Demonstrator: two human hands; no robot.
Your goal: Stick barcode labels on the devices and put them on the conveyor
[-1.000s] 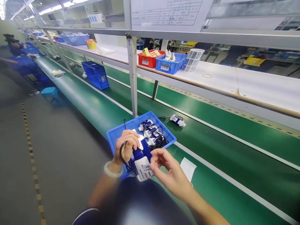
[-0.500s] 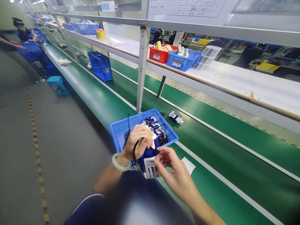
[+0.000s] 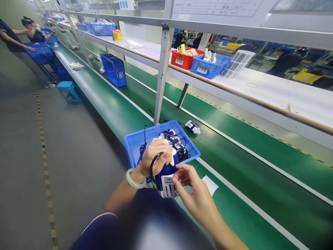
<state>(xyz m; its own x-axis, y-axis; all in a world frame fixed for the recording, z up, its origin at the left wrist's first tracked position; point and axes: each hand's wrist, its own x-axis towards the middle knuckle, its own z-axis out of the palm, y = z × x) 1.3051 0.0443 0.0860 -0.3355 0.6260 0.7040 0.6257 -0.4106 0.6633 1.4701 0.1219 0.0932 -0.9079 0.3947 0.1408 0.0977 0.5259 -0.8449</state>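
A blue-and-white slotted device [image 3: 166, 170] with a black cable is tilted just in front of the blue bin. My left hand [image 3: 156, 156] is closed around its upper white end, and a loop of the cable arches over the thumb side. On the device's white slotted face is a small grey printed label [image 3: 168, 180]. My right hand [image 3: 188, 182] has thumb and fingertips pinched at the label's right edge, against the device's side. The blue plastic bin [image 3: 132, 146] behind my hands holds several similar devices with coiled black cables.
Another such device [image 3: 193, 127] lies on the green conveyor [image 3: 234, 163] beyond the bin. White paper [image 3: 210, 185] is right of my hand. A metal post [image 3: 161, 76] rises behind the bin; a shelf carries red [image 3: 182, 59] and blue [image 3: 208, 67] boxes. Two people are far left.
The view has shifted slightly, so the surroundings sit a little further right. Both hands keep nearly the same grip on the device. At the far left, a standing person has come further into view.
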